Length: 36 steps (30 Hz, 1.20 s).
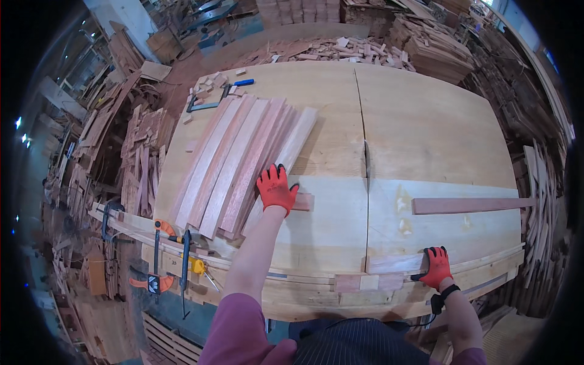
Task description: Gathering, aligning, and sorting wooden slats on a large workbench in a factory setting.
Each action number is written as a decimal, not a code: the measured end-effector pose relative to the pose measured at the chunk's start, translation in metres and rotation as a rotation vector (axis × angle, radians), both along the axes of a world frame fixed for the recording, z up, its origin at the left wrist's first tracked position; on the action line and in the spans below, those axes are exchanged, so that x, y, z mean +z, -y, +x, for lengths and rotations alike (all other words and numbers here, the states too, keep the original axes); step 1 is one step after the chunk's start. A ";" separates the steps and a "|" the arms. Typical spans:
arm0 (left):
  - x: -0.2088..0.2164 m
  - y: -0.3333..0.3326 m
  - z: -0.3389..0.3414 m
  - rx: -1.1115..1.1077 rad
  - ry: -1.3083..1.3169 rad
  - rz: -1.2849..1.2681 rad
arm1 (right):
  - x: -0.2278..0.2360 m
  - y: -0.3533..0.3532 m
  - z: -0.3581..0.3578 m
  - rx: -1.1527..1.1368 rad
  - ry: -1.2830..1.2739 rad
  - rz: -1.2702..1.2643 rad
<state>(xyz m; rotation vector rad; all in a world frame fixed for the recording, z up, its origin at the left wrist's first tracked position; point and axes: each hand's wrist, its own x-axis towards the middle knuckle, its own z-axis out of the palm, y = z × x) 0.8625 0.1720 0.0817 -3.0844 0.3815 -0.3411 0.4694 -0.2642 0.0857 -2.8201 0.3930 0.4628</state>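
Row of wooden strips (236, 167): lies side by side on the tabletop (432, 137), fanning away to the left of your left hand (277, 188). That hand is spread, its palm down at the near right edge of the row, by the palest outer strip (303, 137); it looks placed to steady the row rather than to grip it. A short reddish piece (303, 202) shows just right of its thumb.

Your right hand (437, 269) is at the front edge, at the right end of a pale block (396, 263). Its fingers bend downward, thumb out to the left; whether they close on the block, you cannot tell from here. Beyond this hand, a reddish bar (471, 205) lies crosswise, apart from the row, probably set aside to leave working room.

Surface: light wood panels, a dark seam (365, 159) running between your hands. Near side, left of your left forearm: an orange-and-black clamp (156, 284) and a yellow-handled tool (196, 265), presumably kept at the edge for reach. Past the row's far end: a blue-handled clamp (226, 97) and small offcuts (214, 80).

Room: a workshop. Heaped scraps (347, 50) beyond the far edge; stacked boards (433, 50) to their right; more timber (146, 131) on the left.
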 end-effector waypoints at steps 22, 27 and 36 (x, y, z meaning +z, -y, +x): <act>0.037 -0.111 -0.110 -0.126 0.177 -0.131 | -0.014 0.066 -0.010 0.030 0.089 0.139; 0.075 -0.190 -0.205 0.092 0.164 -0.130 | 0.005 0.104 -0.016 0.030 0.041 -0.169; 0.049 -0.217 -0.278 0.273 0.187 -0.323 | 0.004 -0.044 0.069 0.182 -0.120 0.041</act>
